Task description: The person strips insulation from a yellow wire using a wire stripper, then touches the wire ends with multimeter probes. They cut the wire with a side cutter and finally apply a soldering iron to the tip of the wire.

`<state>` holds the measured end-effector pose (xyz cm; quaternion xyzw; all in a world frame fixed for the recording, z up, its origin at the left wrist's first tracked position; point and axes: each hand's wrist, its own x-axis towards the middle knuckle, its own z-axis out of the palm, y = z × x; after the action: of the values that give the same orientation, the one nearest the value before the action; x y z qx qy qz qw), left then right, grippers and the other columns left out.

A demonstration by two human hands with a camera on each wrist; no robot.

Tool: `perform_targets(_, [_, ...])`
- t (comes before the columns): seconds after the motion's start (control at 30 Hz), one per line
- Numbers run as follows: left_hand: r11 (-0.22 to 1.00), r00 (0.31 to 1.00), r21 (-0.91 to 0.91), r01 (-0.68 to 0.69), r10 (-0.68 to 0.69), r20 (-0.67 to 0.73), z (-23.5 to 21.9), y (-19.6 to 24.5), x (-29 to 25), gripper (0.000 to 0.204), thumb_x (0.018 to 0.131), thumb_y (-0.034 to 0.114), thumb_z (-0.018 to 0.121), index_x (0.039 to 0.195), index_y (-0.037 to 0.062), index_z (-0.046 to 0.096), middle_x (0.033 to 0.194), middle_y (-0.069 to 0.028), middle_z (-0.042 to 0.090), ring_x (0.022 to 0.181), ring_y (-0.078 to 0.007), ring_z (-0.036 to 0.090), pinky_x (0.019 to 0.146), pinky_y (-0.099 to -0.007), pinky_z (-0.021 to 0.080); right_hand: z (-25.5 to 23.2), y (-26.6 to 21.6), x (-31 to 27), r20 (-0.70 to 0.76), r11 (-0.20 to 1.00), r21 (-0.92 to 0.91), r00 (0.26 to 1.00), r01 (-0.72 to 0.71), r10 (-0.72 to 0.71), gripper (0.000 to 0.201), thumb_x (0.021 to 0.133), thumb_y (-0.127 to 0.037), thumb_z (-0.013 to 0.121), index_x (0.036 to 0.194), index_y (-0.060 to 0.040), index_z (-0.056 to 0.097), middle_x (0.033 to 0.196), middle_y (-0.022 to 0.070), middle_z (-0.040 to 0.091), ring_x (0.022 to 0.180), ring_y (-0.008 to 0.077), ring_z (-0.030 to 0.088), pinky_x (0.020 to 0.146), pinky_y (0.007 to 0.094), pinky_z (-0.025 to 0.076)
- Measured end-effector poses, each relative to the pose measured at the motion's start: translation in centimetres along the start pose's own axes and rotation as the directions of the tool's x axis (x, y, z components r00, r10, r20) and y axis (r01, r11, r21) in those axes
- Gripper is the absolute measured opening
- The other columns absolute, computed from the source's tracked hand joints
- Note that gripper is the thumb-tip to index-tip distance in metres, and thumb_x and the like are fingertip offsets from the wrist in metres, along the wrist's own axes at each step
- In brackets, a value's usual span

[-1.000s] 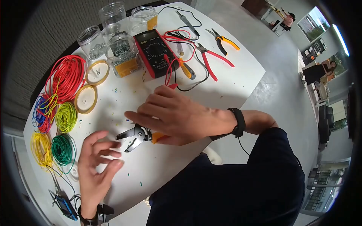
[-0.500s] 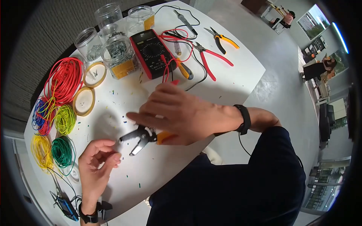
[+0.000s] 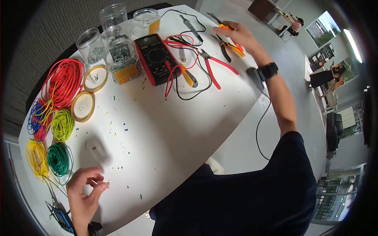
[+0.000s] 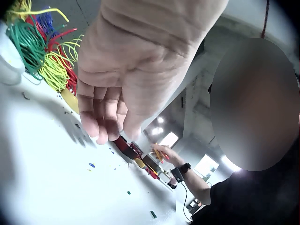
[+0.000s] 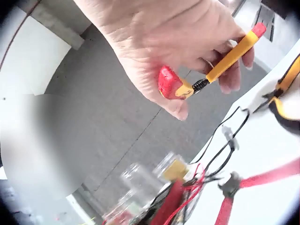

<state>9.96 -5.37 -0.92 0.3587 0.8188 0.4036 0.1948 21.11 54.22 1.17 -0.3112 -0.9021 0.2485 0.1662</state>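
Note:
My right hand [image 3: 240,37] is over the far right of the table and grips a wire stripper [image 5: 236,56] with yellow-and-red spring handles. Its dark jaws [image 3: 215,18] point away past the fingers. Just below lie long-nose pliers [image 3: 234,48] with orange-and-black handles. Over the near left of the table is my left hand [image 3: 84,192], its fingers bent and the thumb tip close to the index finger. I cannot tell whether something small sits between those fingertips. Coils of green wire [image 3: 59,159] and yellow wire [image 3: 37,157] lie beside this hand.
Red-handled cutters [image 3: 214,67], a multimeter [image 3: 157,59] with leads, a screwdriver [image 3: 189,76] and a soldering iron [image 3: 191,28] lie across the back. Jars of screws [image 3: 122,59] and round dishes [image 3: 83,107] stand left, near red wire [image 3: 65,82]. Wire scraps [image 3: 126,129] dot the middle.
The right hand has carried the wire stripper from mid-table up to the far right beside the pliers. My left hand has drawn back toward the near left, its fingers closer together than a second ago.

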Motion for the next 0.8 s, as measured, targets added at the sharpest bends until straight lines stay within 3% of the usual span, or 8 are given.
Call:
perform_targets(0.1, [0.991,0.993,0.114,-0.072,0.061,0.097,-0.4,0.3,-0.7,0.04,0.075,0.001,0.084,0.112,0.0036,0.069,0.098,-0.0105,0.069,0.082,-0.0232,0.07,0.069,-0.0321,0.055,0.5,4.8,4.6,-0.026,0.993,0.024,0.993,-0.115,0.116,0.103,0.076,-0.064,0.077,0.141,0.013,0.053,0.134,0.0304,0.062,0.127,0.0363,0.06,0.106,0.0374,0.046])
perform_targets(0.17, [0.9,0.939,0.319,-0.298,0.216,0.268,-0.6,1.2,-0.9,0.05,0.067,0.005,0.088,0.114,0.0043,0.068,0.102,-0.0116,0.069,0.094,-0.0318,0.067,0.081,-0.0391,0.056,1.1,7.1,7.1,-0.07,0.988,0.005,0.985,-0.157,0.157,0.106,0.076,-0.064,0.077,0.14,0.0155,0.052,0.133,0.0321,0.061,0.128,0.0375,0.059,0.107,0.0368,0.046])
perform_targets(0.2, [0.895,0.931,0.33,-0.299,0.197,0.307,-0.4,1.8,-0.9,0.058,0.061,0.012,0.091,0.114,0.0075,0.069,0.109,-0.0109,0.068,0.102,-0.0367,0.064,0.086,-0.0446,0.055,1.5,7.7,8.1,-0.098,0.98,-0.111,0.983,-0.164,0.154,0.107,0.075,-0.065,0.077,0.139,0.0164,0.052,0.132,0.0325,0.062,0.127,0.0383,0.06,0.106,0.037,0.046])
perform_targets(0.3, [0.873,0.929,0.388,-0.295,0.167,0.331,-0.3,2.1,-1.3,0.061,0.058,0.018,0.093,0.115,0.0103,0.07,0.114,-0.0096,0.067,0.104,-0.0342,0.064,0.085,-0.0444,0.054,1.7,9.6,10.6,-0.087,0.946,-0.28,0.986,-0.163,0.144,0.11,0.071,-0.069,0.075,0.137,0.0167,0.053,0.127,0.0326,0.065,0.124,0.0399,0.062,0.104,0.0388,0.049])
perform_targets(0.37, [0.866,0.934,0.412,-0.283,0.152,0.323,-0.2,1.7,-1.8,0.064,0.055,0.021,0.094,0.114,0.0115,0.07,0.112,-0.0084,0.066,0.105,-0.0331,0.064,0.084,-0.0444,0.054,2.7,10.5,12.1,-0.008,0.921,-0.348,0.983,-0.175,0.184,0.11,0.074,-0.068,0.075,0.144,0.0132,0.048,0.119,0.0245,0.071,0.115,0.0335,0.067,0.102,0.0361,0.05])
perform_targets(0.47, [0.843,0.951,0.489,-0.222,0.077,0.3,-0.1,2.3,-2.0,0.065,0.053,0.021,0.094,0.113,0.0109,0.071,0.105,-0.0076,0.065,0.104,-0.0326,0.064,0.085,-0.0447,0.054,3.7,10.1,11.8,-0.073,0.863,-0.485,0.99,-0.142,0.121,0.11,0.074,-0.073,0.073,0.139,0.0129,0.051,0.109,0.0205,0.074,0.106,0.0322,0.07,0.097,0.0373,0.052])
perform_targets(0.57, [0.839,0.948,0.483,-0.252,0.114,0.297,0.0,1.3,-2.1,0.065,0.052,0.018,0.095,0.112,0.0099,0.071,0.1,-0.0081,0.063,0.094,-0.0306,0.065,0.08,-0.0425,0.056,3.4,7.8,9.9,-0.005,0.886,-0.446,0.99,-0.126,0.138,0.101,0.075,-0.073,0.068,0.133,0.01,0.059,0.118,0.0286,0.07,0.113,0.0384,0.067,0.094,0.0414,0.053])
perform_targets(0.8, [0.976,0.973,0.177,-0.126,0.087,0.214,0.5,-0.7,-1.6,0.044,0.074,-0.011,0.079,0.114,0.0058,0.07,0.102,-0.0096,0.063,0.081,-0.0205,0.068,0.068,-0.0305,0.057,3.4,6.3,7.6,-0.023,0.897,-0.441,1.0,-0.009,-0.001,0.099,0.081,-0.075,0.065,0.137,0.006,0.055,0.111,0.0256,0.072,0.107,0.0378,0.069,0.09,0.0406,0.053])
